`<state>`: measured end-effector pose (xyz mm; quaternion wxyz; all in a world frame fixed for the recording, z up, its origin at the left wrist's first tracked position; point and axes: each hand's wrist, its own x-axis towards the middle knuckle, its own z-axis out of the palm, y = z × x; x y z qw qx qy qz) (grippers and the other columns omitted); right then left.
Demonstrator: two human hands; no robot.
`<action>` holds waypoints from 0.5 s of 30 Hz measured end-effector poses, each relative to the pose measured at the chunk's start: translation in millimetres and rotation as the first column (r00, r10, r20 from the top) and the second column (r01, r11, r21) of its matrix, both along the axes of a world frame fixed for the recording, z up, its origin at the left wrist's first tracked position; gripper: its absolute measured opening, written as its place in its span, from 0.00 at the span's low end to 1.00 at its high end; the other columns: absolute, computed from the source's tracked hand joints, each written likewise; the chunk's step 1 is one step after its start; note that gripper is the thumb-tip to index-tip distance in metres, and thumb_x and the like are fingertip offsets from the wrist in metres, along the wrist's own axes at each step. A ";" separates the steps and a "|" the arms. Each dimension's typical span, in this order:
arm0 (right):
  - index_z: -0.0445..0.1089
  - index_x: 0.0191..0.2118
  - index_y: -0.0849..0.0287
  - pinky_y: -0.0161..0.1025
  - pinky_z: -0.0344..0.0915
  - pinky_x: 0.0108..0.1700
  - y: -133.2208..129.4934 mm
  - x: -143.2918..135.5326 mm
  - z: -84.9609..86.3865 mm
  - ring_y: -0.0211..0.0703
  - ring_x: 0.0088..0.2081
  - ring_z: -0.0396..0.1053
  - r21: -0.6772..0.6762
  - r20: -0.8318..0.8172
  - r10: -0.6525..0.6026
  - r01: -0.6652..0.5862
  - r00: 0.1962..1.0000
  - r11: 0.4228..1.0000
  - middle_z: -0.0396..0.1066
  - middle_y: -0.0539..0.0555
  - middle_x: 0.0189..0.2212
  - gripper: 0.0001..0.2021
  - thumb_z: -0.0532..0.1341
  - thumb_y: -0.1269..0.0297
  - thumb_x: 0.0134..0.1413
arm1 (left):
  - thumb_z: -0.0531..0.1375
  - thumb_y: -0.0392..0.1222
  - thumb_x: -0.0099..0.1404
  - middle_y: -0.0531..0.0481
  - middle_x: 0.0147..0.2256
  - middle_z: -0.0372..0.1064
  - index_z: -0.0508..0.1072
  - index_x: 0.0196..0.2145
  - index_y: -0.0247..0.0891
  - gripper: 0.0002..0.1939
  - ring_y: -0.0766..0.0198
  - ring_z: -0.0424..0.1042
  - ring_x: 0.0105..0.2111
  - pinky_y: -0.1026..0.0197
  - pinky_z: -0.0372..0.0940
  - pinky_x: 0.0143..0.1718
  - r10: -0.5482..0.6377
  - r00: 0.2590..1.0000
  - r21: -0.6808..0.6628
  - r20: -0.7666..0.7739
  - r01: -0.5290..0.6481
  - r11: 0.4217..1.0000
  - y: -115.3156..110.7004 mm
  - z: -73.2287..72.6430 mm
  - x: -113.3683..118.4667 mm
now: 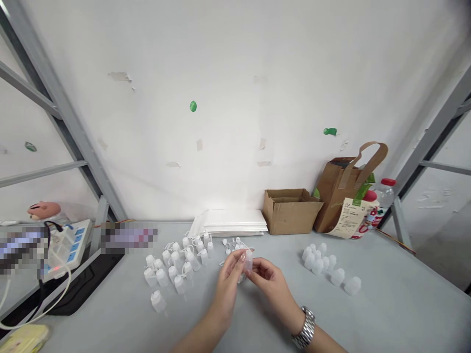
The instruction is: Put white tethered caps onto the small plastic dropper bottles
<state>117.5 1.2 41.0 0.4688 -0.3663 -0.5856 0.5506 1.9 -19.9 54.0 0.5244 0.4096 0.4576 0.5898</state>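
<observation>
Between my hands is a small translucent white plastic bottle [249, 262], held roughly upright above the table's middle. My left hand [231, 274] grips it from the left, near its top. From the right, the fingertips of my right hand [270, 279] pinch its lower side. My fingers partly hide the bottle's top. Just behind my hands lie several small white caps with loop straps [237, 241]. To the left stand several bottles fitted with strapped caps [179, 284]. Several bottles without such caps [337, 277] are grouped at the right.
A stack of white flat packs [228, 221] lies against the wall, beside an open cardboard box [292, 218]. A brown paper bag [336, 191] and a red-capped drink bottle [386, 196] stand back right. A power strip [69, 247] with cables occupies the left side.
</observation>
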 end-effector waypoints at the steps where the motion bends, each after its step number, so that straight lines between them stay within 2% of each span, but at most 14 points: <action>1: 0.71 0.34 0.59 0.41 0.64 0.39 -0.7 1.6 0.3 0.45 0.34 0.68 0.046 0.072 -0.028 0.025 0.997 0.999 0.72 0.53 0.30 0.11 0.62 0.57 0.48 | 0.56 0.50 0.57 0.49 0.44 0.70 0.71 0.36 0.41 0.13 0.55 0.63 0.49 0.56 0.57 0.49 -0.007 1.000 0.002 -0.004 0.007 1.000 0.3 2.1 -1.7; 4: 0.70 0.33 0.58 0.40 0.63 0.38 -3.2 5.8 0.4 0.45 0.34 0.66 0.251 0.272 -0.137 0.067 0.952 0.966 0.69 0.53 0.30 0.07 0.59 0.61 0.51 | 0.56 0.48 0.58 0.47 0.42 0.71 0.72 0.34 0.39 0.12 0.54 0.64 0.48 0.55 0.55 0.50 -0.028 1.000 0.020 0.000 0.028 0.999 0.7 6.9 -5.6; 8: 0.69 0.35 0.56 0.41 0.62 0.39 -5.8 8.5 0.3 0.45 0.35 0.65 0.449 0.382 -0.237 0.045 0.893 0.892 0.66 0.54 0.31 0.05 0.56 0.65 0.54 | 0.56 0.45 0.58 0.45 0.41 0.71 0.72 0.34 0.37 0.11 0.54 0.65 0.47 0.53 0.55 0.50 -0.064 0.997 0.035 0.037 0.063 0.997 0.6 8.2 -6.5; 12: 0.68 0.39 0.56 0.42 0.62 0.40 -7.2 8.5 1.9 0.46 0.37 0.64 0.499 0.430 -0.255 0.007 0.866 0.866 0.65 0.55 0.33 0.07 0.55 0.67 0.55 | 0.56 0.44 0.57 0.44 0.41 0.71 0.72 0.36 0.36 0.12 0.53 0.66 0.46 0.52 0.55 0.51 -0.066 0.995 0.045 0.072 0.063 0.997 0.7 6.8 -6.5; 15: 0.68 0.36 0.56 0.40 0.63 0.38 -8.2 8.4 3.4 0.44 0.35 0.63 0.495 0.443 -0.258 0.005 0.858 0.869 0.64 0.54 0.31 0.07 0.53 0.66 0.56 | 0.56 0.42 0.58 0.44 0.43 0.71 0.72 0.37 0.36 0.11 0.54 0.64 0.48 0.52 0.54 0.52 -0.077 0.993 0.045 0.091 0.073 0.996 1.4 5.7 -7.3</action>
